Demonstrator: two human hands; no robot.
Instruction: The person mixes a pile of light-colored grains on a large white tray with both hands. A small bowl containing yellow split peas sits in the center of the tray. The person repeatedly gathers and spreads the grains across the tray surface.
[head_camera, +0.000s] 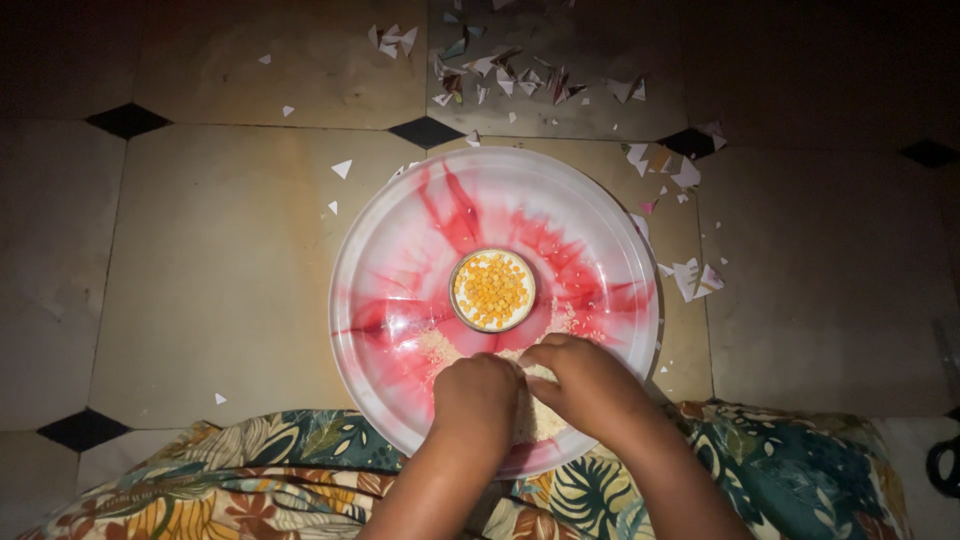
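Floor tiles (220, 260) lie at far left, pale with black corner diamonds. Patterned cloth (250, 470) covers my lap along the bottom edge. On the floor sits a round plate (400, 250), white with red streaks. My left hand (478, 392) rests curled, knuckles up, on a heap of pale grain (535, 415) at the plate's near rim; whether it grips any grain I cannot tell. At the plate's centre stands a small bowl (492, 290) of yellow lentils. My right hand (590, 385) presses beside the left, fingers bent onto the same heap, grip hidden. Paper scraps (520, 75) litter the tiles beyond the plate.
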